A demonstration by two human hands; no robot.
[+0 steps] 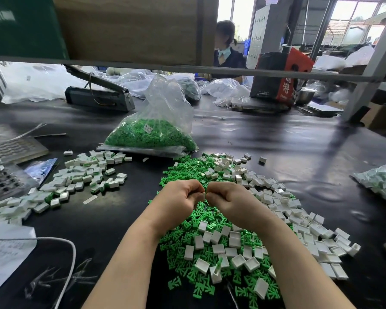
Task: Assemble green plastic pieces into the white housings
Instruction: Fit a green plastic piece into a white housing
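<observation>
My left hand (178, 200) and my right hand (230, 201) meet fingertip to fingertip above a heap of loose green plastic pieces (187, 244). Both have curled fingers pinching a small part between them, of which only a sliver of white and green shows. Empty white housings (276, 201) lie scattered over and to the right of the green heap. A separate pile of white housings with green pieces in them (85, 175) lies to the left on the black table (276, 141).
A clear bag of green pieces (152, 132) stands behind the heap. A grey perforated tray (2, 181), papers and a white cable (60, 241) lie at the left. Another bag (383, 181) sits at the right edge. A person works across the table.
</observation>
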